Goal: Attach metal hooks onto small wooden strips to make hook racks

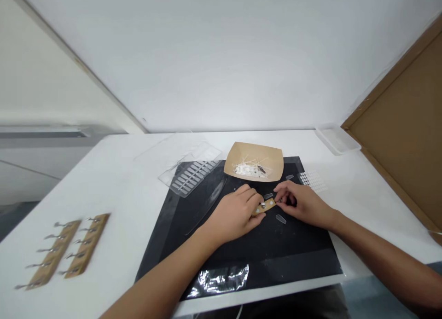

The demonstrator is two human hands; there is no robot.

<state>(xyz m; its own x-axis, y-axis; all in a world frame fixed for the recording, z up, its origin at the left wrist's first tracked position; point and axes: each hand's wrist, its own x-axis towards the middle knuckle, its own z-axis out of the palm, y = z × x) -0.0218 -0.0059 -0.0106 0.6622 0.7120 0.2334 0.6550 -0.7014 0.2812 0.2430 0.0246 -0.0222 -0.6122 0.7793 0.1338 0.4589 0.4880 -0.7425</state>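
My left hand (241,213) is closed on a small wooden strip (270,204) lying low over the black mat (276,245). Pale round dots show on the strip, with a small shiny metal piece (263,205) standing among them. At the strip's right end, my right hand (299,201) has thumb and fingers pinched together; whatever is between them is too small and hidden to name. Clear nail tips (281,219) lie on the mat close to both hands, one just below the strip and others above it.
Behind the hands stands a cardboard tray (253,151) of white bits and thin sticks. A clear plastic case (193,176) holds rows of nail tips. A sheet of white dots (312,181) and a clear tub (337,139) lie right. Two wooden strips with metal clips (86,245) sit left.
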